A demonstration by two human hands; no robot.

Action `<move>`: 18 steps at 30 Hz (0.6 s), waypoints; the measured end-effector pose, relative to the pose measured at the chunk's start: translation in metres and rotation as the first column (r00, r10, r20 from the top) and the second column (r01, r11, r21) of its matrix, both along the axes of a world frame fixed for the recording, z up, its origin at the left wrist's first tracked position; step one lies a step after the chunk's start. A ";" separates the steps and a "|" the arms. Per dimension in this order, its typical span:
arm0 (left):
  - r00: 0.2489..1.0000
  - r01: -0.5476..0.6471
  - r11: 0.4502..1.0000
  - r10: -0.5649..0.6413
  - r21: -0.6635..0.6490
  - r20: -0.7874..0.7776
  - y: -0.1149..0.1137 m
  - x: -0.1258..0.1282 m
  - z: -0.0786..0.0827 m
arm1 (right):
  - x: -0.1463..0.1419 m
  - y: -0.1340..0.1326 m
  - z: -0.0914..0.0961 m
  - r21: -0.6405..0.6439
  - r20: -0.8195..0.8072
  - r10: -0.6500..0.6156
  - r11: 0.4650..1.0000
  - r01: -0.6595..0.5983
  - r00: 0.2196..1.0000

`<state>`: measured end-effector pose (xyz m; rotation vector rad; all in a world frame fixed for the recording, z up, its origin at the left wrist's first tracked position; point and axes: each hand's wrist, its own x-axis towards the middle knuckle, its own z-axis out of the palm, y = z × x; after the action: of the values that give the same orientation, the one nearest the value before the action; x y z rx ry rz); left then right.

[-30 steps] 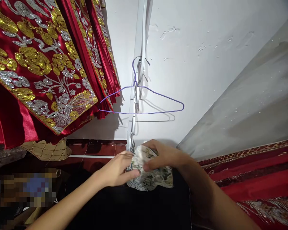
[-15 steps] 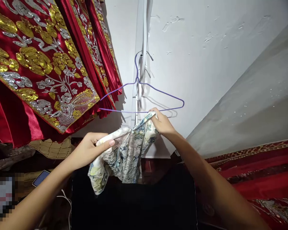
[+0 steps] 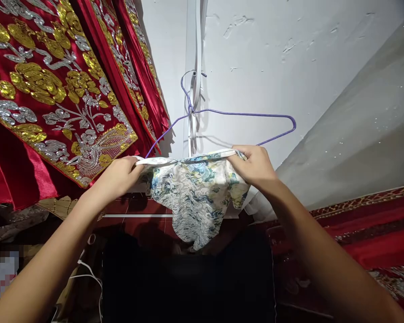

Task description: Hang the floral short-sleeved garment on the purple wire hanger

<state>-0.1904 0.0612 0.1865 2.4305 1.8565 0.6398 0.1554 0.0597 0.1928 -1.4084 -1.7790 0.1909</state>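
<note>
A floral garment [image 3: 202, 193] in white, blue and yellow, with crinkled fabric, is stretched between my two hands. My left hand [image 3: 121, 177] is closed on the left end of its white upper edge. At the right end of that edge, my right hand [image 3: 256, 166] pinches the cloth with the thumb in front. Behind the garment a purple wire hanger [image 3: 245, 113] hangs by its hook on a white strap. Its left arm runs down behind the cloth near my left hand, and its lower bar is mostly hidden. Whether the garment is around the hanger, I cannot tell.
Red garments [image 3: 54, 98] with gold and silver sequins hang at the left. The white wall [image 3: 249, 67] is behind the hanger. Glittery grey fabric [image 3: 350, 130] hangs at the right, with red cloth [image 3: 373, 237] below. A white cable [image 3: 90, 271] lies at the lower left.
My hands have moved apart and the right one has gone rightward, pulling the garment's upper edge nearly straight. The hanger has turned, and its right arm reaches farther right.
</note>
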 end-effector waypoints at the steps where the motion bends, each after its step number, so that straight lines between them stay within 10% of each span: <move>1: 1.000 0.000 0.998 0.000 -0.062 -0.009 0.007 0.001 0.001 | 0.000 0.000 0.000 -0.003 -0.002 -0.008 1.000 0.008 1.000; 5: 0.996 0.078 0.952 -0.085 -0.295 -0.011 0.026 0.002 0.000 | 0.002 0.002 -0.003 -0.021 -0.022 -0.004 1.000 0.003 1.000; 12: 0.926 0.180 0.936 -0.265 0.303 0.268 0.025 0.018 0.008 | 0.001 0.006 -0.016 -0.109 -0.136 0.170 0.977 -0.185 0.976; 18: 0.922 0.216 0.924 -0.299 0.315 0.246 0.033 0.016 0.025 | 0.026 0.005 -0.022 0.028 -0.063 0.059 0.998 -0.057 0.996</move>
<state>-0.1748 0.0940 0.2119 2.5087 1.3803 1.2351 0.1811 0.0650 0.1711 -1.3185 -1.7653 0.2395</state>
